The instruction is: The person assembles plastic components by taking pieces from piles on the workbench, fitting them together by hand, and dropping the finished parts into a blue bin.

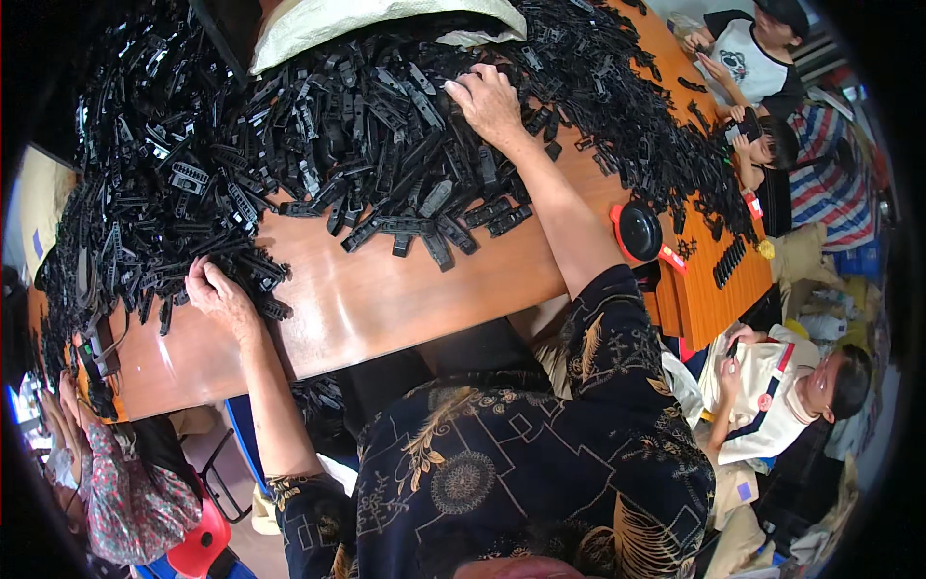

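Note:
A large heap of black plastic parts [386, 145], mostly long and narrow clip-like pieces, covers much of the wooden table [338, 299]. My left hand [224, 301] is at the heap's near left edge, its fingers curled together beside some black pieces. Whatever those fingers may hold is too small to make out. Farther off and to the right, my right hand [490, 104] rests over the heap with its fingers apart, touching the black parts. I see no piece gripped in it.
A pale woven sack [386, 21] lies at the heap's far side. To the right are a round black dish with a red rim [638, 230] and a row of black pieces [730, 262]. Other people sit at the right and lower left; one wears a floral top [145, 492].

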`<action>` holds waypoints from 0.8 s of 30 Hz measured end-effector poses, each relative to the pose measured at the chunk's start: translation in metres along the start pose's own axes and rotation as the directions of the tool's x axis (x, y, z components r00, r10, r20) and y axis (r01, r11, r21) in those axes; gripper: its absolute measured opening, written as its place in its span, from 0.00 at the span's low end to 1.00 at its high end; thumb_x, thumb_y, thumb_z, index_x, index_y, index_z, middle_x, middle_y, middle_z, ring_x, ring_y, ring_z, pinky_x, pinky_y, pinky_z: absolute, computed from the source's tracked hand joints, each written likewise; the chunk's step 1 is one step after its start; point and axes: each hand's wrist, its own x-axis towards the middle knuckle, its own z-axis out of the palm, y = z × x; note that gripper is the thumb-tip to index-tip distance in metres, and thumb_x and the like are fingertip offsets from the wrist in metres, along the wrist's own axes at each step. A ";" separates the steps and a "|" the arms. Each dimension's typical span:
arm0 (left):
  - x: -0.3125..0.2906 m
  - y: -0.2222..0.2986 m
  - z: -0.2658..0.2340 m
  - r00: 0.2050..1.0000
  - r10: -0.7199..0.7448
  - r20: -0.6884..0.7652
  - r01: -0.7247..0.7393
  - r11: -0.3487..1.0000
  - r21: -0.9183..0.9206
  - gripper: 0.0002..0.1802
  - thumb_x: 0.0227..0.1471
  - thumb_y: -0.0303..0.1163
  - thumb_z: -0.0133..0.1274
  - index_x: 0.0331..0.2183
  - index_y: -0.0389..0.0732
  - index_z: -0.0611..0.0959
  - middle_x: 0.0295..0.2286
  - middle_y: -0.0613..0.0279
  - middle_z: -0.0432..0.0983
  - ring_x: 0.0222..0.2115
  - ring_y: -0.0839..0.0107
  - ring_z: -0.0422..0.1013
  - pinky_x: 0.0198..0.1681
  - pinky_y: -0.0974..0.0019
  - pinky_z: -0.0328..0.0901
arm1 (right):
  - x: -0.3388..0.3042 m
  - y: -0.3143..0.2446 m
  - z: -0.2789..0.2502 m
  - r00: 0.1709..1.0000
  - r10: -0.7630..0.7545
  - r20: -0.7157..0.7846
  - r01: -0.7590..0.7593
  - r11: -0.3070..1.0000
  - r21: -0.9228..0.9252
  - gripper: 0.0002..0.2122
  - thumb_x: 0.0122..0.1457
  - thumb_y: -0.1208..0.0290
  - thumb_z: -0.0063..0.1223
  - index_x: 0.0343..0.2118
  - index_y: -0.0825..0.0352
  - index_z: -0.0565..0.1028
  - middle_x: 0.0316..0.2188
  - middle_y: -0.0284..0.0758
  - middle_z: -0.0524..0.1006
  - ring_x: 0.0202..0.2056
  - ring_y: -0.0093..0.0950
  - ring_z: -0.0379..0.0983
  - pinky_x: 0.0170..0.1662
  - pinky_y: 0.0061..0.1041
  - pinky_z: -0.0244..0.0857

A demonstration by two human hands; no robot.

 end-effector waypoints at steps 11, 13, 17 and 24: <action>-0.007 0.005 -0.004 0.988 -0.125 -0.094 0.118 0.990 -0.079 0.19 0.61 0.38 0.44 0.41 0.29 0.77 0.40 0.45 0.73 0.43 0.53 0.69 0.51 0.58 0.61 | -0.043 0.021 -0.067 0.971 -0.025 -0.239 0.068 0.982 0.174 0.15 0.64 0.61 0.43 0.43 0.67 0.75 0.43 0.44 0.74 0.45 0.40 0.68 0.49 0.37 0.62; -0.009 0.001 -0.008 0.996 -0.032 -0.084 0.030 0.999 -0.030 0.20 0.62 0.39 0.43 0.42 0.30 0.77 0.42 0.45 0.72 0.45 0.51 0.67 0.52 0.57 0.60 | -0.058 0.017 -0.062 0.955 0.193 -0.227 -0.111 0.938 0.329 0.16 0.65 0.64 0.40 0.36 0.72 0.77 0.29 0.41 0.76 0.32 0.33 0.72 0.38 0.32 0.65; -0.011 0.008 -0.012 0.999 0.009 -0.032 -0.010 0.999 -0.042 0.21 0.63 0.40 0.39 0.45 0.33 0.76 0.45 0.46 0.71 0.46 0.52 0.67 0.53 0.58 0.59 | -0.061 0.013 -0.049 0.805 0.544 0.237 -0.538 0.501 0.678 0.20 0.65 0.62 0.35 0.35 0.74 0.78 0.30 0.44 0.79 0.31 0.35 0.75 0.38 0.30 0.66; -0.019 0.013 -0.047 0.964 -0.257 0.074 0.265 0.888 -0.377 0.18 0.63 0.38 0.40 0.47 0.35 0.74 0.44 0.55 0.70 0.46 0.65 0.66 0.53 0.65 0.58 | -0.061 0.010 -0.053 0.880 0.472 0.046 -0.411 0.710 0.572 0.18 0.63 0.59 0.43 0.39 0.70 0.78 0.37 0.38 0.79 0.40 0.29 0.73 0.47 0.27 0.62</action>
